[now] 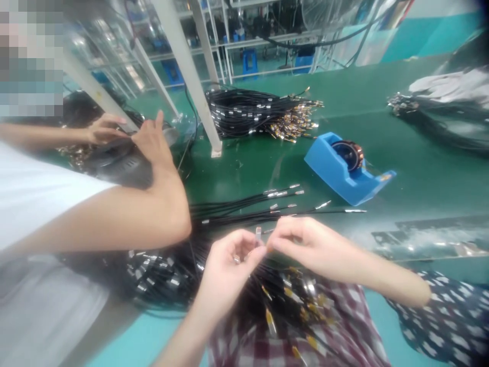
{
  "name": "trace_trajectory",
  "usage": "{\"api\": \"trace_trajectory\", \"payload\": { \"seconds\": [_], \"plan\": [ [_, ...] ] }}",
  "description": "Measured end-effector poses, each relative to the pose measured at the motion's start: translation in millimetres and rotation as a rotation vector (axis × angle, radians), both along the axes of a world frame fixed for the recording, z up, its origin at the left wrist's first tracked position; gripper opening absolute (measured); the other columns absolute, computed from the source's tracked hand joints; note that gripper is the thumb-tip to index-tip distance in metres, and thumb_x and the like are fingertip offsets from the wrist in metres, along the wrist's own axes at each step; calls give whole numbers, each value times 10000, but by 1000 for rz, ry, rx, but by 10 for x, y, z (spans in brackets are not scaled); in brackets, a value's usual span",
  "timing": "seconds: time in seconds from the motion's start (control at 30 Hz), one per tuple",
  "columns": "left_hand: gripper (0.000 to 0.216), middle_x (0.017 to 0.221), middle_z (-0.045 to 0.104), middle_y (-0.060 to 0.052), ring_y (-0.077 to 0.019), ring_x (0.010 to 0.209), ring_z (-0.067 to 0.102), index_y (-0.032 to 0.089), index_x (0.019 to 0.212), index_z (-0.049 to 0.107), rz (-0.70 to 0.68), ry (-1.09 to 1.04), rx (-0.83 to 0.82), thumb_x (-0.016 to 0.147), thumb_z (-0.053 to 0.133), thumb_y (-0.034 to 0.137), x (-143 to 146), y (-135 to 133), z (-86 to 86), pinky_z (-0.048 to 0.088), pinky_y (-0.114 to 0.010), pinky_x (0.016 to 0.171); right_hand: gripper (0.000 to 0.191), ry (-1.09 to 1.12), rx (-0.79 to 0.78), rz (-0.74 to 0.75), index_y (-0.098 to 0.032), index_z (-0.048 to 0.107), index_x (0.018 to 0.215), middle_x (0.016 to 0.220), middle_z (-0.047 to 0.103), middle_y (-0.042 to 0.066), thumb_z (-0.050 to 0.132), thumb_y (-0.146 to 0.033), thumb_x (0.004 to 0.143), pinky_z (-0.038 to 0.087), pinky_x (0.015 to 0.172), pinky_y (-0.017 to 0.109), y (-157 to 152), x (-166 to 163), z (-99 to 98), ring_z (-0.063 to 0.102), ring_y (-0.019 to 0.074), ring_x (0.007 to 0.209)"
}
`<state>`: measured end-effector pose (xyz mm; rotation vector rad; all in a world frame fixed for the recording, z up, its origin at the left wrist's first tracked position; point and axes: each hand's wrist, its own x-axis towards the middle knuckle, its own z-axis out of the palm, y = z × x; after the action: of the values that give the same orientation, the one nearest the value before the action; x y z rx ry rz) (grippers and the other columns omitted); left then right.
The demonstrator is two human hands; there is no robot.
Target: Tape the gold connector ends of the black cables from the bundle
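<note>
My left hand (227,265) is closed around a small metal-ended cable piece (259,233), whose silvery tip sticks up by the fingertips. My right hand (305,247) meets it at the fingertips, thumb and forefinger pinched; a tiny orange-brown bit seems to show there, too small to name. Black cables with silver and yellow ends (292,295) lie across my lap, below both hands. Just beyond the hands, several black cables (237,206) with metal tips stretch along the table's near edge.
A blue tape dispenser (336,176) with an amber roll (353,154) stands on the green table (267,168). A cable bundle (252,112) lies behind, beside a white post (191,76). Another person's arm (164,209) reaches in at left. More cables (435,120) lie at right.
</note>
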<state>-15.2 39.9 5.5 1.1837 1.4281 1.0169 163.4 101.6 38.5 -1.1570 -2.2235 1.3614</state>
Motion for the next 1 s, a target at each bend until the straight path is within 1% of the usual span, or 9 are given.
{"api": "trace_trajectory", "payload": {
  "seconds": [0.13,0.3,0.4,0.47,0.57,0.73,0.87,0.93,1.0],
  "plan": [
    [121,695,613,1,-123,645,510,163,771,669,4,9,-1,807,688,276,5,-12,-1,401,-235,616,224,2,-83,-46,-174,648,702,663,579,-13,526,-265,866,352,566,259,-8,-27,-42,508,133,617],
    [159,648,580,18,-112,606,475,162,707,619,83,47,19,799,688,272,42,-21,-14,380,-231,594,255,54,-249,-129,-176,663,742,551,472,-42,507,-333,867,303,490,258,-30,-55,-182,403,113,495],
    [167,633,572,26,-99,587,454,161,692,617,93,37,29,806,684,262,51,-16,-25,368,-218,575,266,122,-279,-160,-170,673,792,549,458,-47,497,-350,878,307,492,254,-35,-67,-244,404,110,494],
    [164,634,573,30,-92,589,459,162,698,622,98,-27,21,817,681,258,42,-8,-33,367,-204,572,291,151,-284,-188,-161,687,896,551,460,-50,480,-366,895,321,501,253,-30,-72,-271,425,113,499],
    [161,643,572,34,-83,590,466,166,719,625,123,-127,-14,828,687,267,15,11,-41,355,-187,550,345,231,-259,-254,-152,677,1022,630,524,-33,472,-406,911,367,544,257,-39,-84,-303,461,116,545],
    [168,638,578,27,-81,584,460,158,712,633,140,-153,-31,823,708,260,-7,23,-36,345,-189,534,310,328,-175,-305,-165,694,949,870,650,30,607,-441,837,420,654,278,-147,-137,-353,561,161,761],
    [121,678,620,15,-83,609,506,161,777,658,137,-172,-21,826,714,256,-4,1,-26,367,-188,550,158,335,-132,-335,-170,697,775,754,664,16,670,-323,797,406,631,282,-172,-167,-364,567,154,690],
    [106,709,647,12,-93,646,555,179,906,658,119,-191,-15,842,701,252,-5,-13,-22,371,-186,552,172,375,-116,-367,-170,686,717,725,660,18,668,-319,801,409,646,290,-142,-157,-349,567,159,690],
    [178,716,663,11,-107,682,594,198,1032,627,99,-200,-4,866,674,242,-6,-26,-22,372,-188,547,184,406,-125,-390,-171,683,717,728,663,24,682,-339,791,412,658,299,-107,-141,-325,568,169,702]
  ]
}}
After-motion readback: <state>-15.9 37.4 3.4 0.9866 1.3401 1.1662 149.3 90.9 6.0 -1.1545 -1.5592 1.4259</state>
